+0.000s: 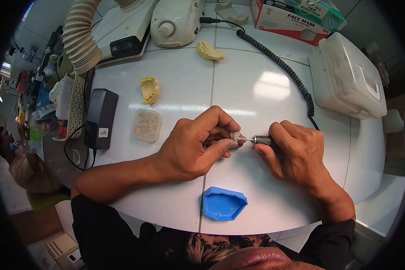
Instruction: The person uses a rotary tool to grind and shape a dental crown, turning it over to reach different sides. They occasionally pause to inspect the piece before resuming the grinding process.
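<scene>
Between thumb and fingers, my left hand (191, 146) pinches a small whitish tooth-like piece (234, 135). My right hand (299, 155) is wrapped round a dental handpiece (263, 140), whose thin metal bur points left and reaches right up to the piece. Just below the hands lies a blue plastic tray (225, 204), shaped like a model base former. To the left sit a clear box of small tooth-coloured pieces (147, 125) and a yellow dental cast (150, 90). A second yellow cast (210, 51) rests further back.
A white control unit (175, 22) feeds a coiled black cord (281, 63) that runs down the right side. A ribbed hose (82, 36), a dark box (101, 118) and a white basket (76, 105) stand left. Right are a lidded case (346, 76) and face mask boxes (292, 20). Another person (24, 162) sits far left.
</scene>
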